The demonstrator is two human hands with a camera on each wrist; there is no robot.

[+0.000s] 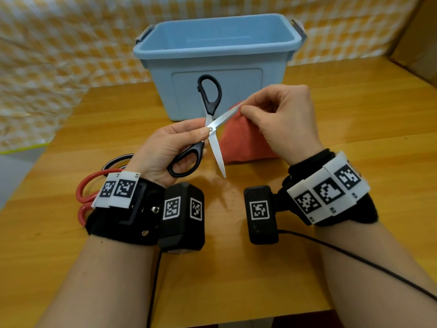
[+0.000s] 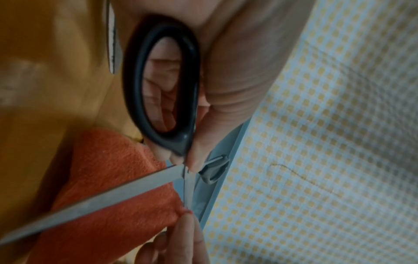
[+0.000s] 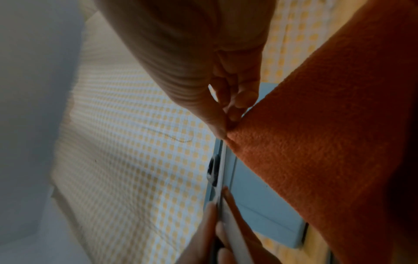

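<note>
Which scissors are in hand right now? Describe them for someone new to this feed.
Find the blue bin on the wooden table. Just before it the left hand holds the black-handled scissors up, blades spread wide, the right hand pinching an orange cloth on one blade. Unlike them, the red-handled pair lies on the table.

The right hand (image 3: pixel 181 53) pinches orange cloth (image 3: pixel 328 142) against the scissors (image 3: pixel 233 230).
</note>
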